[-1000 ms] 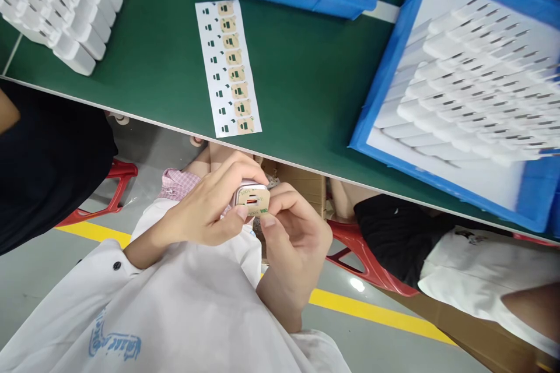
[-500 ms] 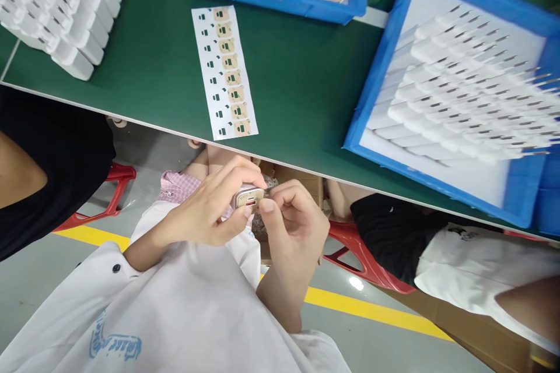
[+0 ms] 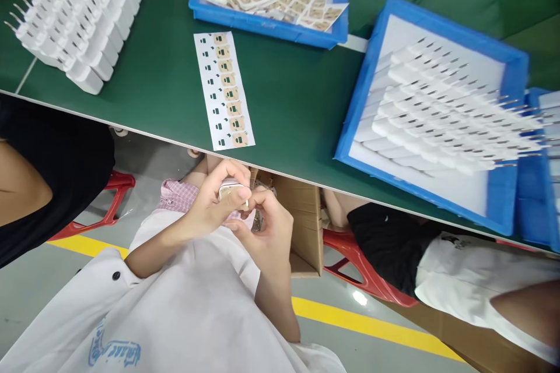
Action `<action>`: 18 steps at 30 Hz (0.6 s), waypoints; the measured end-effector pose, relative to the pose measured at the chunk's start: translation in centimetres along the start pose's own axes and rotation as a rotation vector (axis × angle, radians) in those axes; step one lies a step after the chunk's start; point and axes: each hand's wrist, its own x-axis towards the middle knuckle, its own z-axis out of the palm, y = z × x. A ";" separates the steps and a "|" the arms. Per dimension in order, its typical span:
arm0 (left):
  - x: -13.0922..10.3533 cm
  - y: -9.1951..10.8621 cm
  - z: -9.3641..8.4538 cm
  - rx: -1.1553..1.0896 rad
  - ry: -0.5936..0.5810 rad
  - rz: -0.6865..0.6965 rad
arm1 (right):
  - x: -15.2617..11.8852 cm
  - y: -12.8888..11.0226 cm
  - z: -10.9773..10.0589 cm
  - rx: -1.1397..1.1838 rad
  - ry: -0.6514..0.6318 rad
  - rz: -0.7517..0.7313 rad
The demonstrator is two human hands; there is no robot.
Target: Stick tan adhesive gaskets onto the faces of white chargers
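Observation:
A small white charger [image 3: 227, 190] is gripped in my left hand [image 3: 214, 201], over my lap just below the table's edge. My left thumb lies across its front face and covers most of it. Close against its lower right side is my right hand [image 3: 266, 218], fingers curled in and thumb bent towards them. Whatever the right fingertips may pinch is hidden. Above my hands, a sticker sheet [image 3: 231, 93] with a column of beige labels and cut-out shapes lies on the green table [image 3: 289, 111].
White pronged chargers [image 3: 100, 29] stand in rows at the left; more fill a blue tray [image 3: 350, 134] at right. Another blue bin [image 3: 262, 27] holds sticker sheets. A cardboard box [image 3: 306, 227] stands under the table. People sit on red stools [image 3: 367, 268] both sides.
The charger has turned, so its port face now lies largely behind my left thumb. My right hand has moved left and slightly down. The view has shifted a little.

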 end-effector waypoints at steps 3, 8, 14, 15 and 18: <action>-0.2 0.0 -0.1 -0.027 -0.065 -0.087 | 0.4 -0.3 0.4 -0.130 0.066 0.049; -0.4 0.1 -0.4 0.095 -0.081 0.005 | 0.8 -0.4 -0.1 -0.065 -0.035 0.041; -0.7 -0.7 -0.2 -0.038 -0.075 -0.091 | 1.3 0.5 -1.2 0.153 -0.178 0.157; -0.7 -0.8 -0.1 -0.015 -0.073 -0.099 | 1.4 0.5 -1.1 0.160 -0.177 0.177; -0.6 -0.9 -0.1 0.213 -0.040 -0.006 | 1.9 0.2 -0.6 0.036 -0.080 0.207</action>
